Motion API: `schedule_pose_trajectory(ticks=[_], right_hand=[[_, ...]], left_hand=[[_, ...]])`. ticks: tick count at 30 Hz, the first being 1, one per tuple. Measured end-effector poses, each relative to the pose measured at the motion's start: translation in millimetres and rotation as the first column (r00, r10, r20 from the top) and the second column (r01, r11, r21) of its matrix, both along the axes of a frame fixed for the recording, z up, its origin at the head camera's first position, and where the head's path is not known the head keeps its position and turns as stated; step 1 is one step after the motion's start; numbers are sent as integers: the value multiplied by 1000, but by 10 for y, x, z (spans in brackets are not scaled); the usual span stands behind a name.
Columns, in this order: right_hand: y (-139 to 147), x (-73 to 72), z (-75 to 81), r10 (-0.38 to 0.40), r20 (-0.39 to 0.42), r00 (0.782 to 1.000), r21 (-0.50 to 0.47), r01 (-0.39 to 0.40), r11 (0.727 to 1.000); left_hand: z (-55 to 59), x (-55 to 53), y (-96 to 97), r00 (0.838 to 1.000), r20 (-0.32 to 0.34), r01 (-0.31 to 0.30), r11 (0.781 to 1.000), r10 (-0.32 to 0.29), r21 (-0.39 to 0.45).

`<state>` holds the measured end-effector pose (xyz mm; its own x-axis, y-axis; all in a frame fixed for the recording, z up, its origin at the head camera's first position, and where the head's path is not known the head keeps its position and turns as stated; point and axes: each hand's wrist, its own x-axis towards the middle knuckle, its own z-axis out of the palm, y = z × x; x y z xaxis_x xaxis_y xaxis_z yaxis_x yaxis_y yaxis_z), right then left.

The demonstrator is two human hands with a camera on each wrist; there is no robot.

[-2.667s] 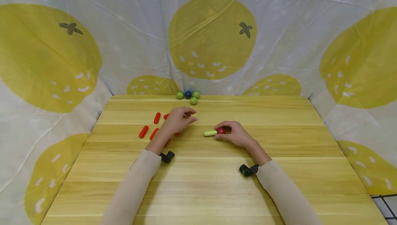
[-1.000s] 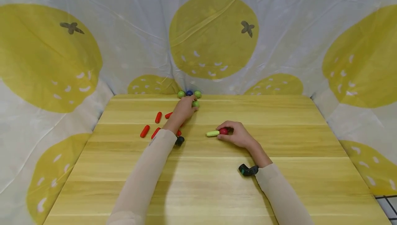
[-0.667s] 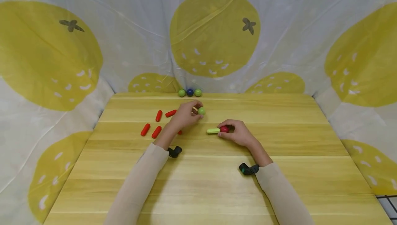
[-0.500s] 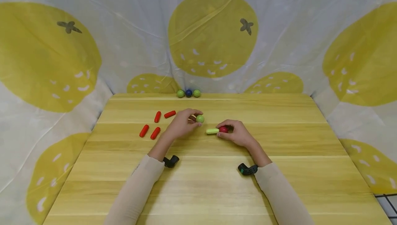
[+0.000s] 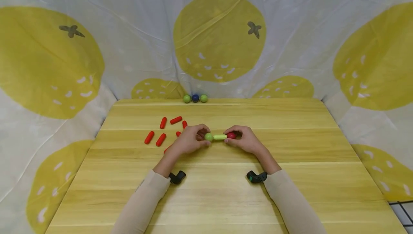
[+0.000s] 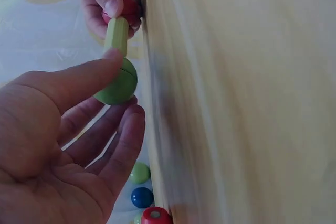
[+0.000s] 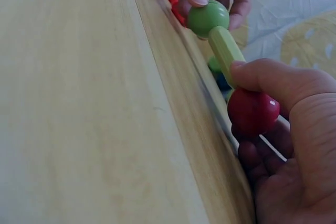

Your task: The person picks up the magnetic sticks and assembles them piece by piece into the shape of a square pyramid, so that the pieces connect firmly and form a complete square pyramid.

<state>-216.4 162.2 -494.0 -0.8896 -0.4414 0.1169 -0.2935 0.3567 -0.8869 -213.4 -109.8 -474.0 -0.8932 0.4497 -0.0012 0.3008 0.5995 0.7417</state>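
Observation:
My left hand (image 5: 191, 139) pinches a green ball (image 5: 209, 137) between thumb and fingers. My right hand (image 5: 246, 140) grips a dark red ball (image 5: 231, 135) from the right. Between the two balls lies a pale yellow-green stick (image 5: 220, 137), its right end at the red ball and its left end meeting the green one. In the left wrist view the stick (image 6: 116, 35) bridges both balls in a line, and my left thumb tip reaches the joint. The right wrist view has my right thumb lying on the stick's end (image 7: 226, 51) beside the red ball.
Several red sticks (image 5: 161, 139) lie scattered left of my left hand, some partly covered by it. At the table's (image 5: 219, 198) back edge sit two green balls (image 5: 187, 99) with a blue ball (image 5: 195, 98) between them. A patterned cloth (image 5: 290, 47) hangs behind.
My left hand reached to the back, took hold of the front green ball and brought it toward me, against the yellow-green stick. My right hand has stayed in place, holding the red ball.

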Motion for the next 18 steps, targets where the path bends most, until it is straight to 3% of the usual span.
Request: schedule_pose_trajectory(ticks=[8, 18], right_hand=[[28, -120, -282, -23, -3, 1000, 37, 23, 999], [0, -104, -251, 0, 17, 1000, -6, 0, 1000]], left_hand=[[-78, 3, 5, 1000, 13, 12, 1000, -12, 13], [-121, -7, -20, 1000, 10, 11, 999, -11, 42]])
